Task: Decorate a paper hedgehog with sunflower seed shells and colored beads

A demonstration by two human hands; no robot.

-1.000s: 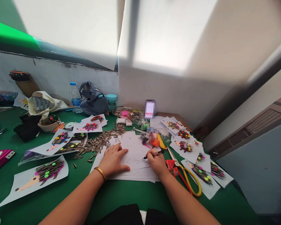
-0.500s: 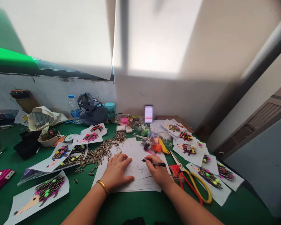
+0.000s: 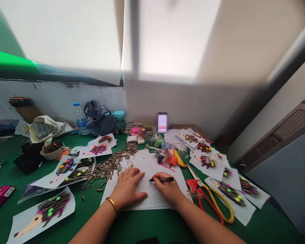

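Sheets of white paper lie stacked in front of me on the green table. My left hand rests flat on the top sheet with its fingers spread. A black pen is pinched in my right hand, its tip at the pencil-thin outline drawing on the paper. Part of that drawing is hidden by my right hand. Just beyond my left fingers, sunflower seeds lie heaped and spill onto the paper. Bits of coloured clay sit on the sheet's far right corner.
Scissors with yellow and red handles lie right of the paper. Finished hedgehog pictures overlap at the right, and others, such as one hedgehog card, lie left. A phone stands by the wall, near a blue bag.
My right hand has moved a little left with the pen, its tip shifting left and down along the drawing. My left hand stays spread on the paper. The view has shifted slightly.
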